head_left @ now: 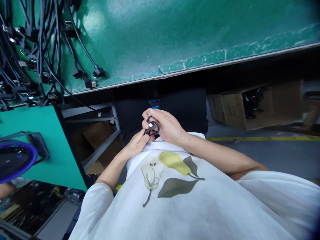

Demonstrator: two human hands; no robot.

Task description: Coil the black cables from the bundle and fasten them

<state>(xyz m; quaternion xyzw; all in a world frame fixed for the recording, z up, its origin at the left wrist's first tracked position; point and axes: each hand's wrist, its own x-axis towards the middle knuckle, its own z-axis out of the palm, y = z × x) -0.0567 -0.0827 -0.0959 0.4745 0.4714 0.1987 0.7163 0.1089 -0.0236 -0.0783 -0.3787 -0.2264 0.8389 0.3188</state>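
Observation:
A short black cable (pixel 155 132) with a shiny metal plug is looped into a small coil in front of my waist. My left hand (pixel 137 142) is closed on the coil's lower left side, the fingers pinching it. From the right, my right hand (pixel 167 125) grips the same cable, its fingers curled round the loop. Both hands nearly touch each other over my lap. Part of the cable is hidden behind the fingers.
Many black cables (pixel 57 43) lie on the green table (pixel 140 36) at the upper left, one hanging over its edge. An open cardboard box (pixel 231 110) holding black items is at the right. A blue-rimmed round object (pixel 32 156) stands over a lower green surface (pixel 62 153).

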